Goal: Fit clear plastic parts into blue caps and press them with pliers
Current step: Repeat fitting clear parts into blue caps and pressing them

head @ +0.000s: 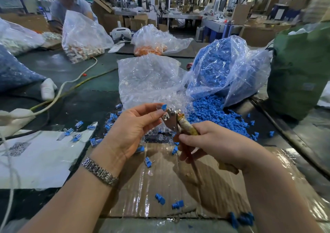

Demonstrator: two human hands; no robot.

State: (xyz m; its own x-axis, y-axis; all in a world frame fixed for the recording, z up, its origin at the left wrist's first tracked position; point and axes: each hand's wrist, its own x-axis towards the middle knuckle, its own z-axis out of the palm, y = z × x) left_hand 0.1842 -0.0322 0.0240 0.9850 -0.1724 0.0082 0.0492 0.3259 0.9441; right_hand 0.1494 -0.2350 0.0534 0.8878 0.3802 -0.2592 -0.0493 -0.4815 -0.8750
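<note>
My left hand [133,129] pinches a small blue cap [164,107] with a clear plastic part at its fingertips, right at the metal jaws of the pliers [170,117]. My right hand [214,143] grips the pliers' worn tan handles, jaws pointing up and left toward the cap. Behind my hands lies a clear bag of clear plastic parts [148,79]. To its right a bag of blue caps [226,66] spills a heap of blue caps [214,115] onto the table. Several finished blue-and-clear pieces [78,124] lie scattered at the left.
A flat taped cardboard sheet [178,179] lies under my hands, with loose blue caps on it. A white sheet [39,157] and cables lie left. A green sack [300,68] stands right. Another person handles a bag [82,34] across the table, beside a bag of orange parts [151,43].
</note>
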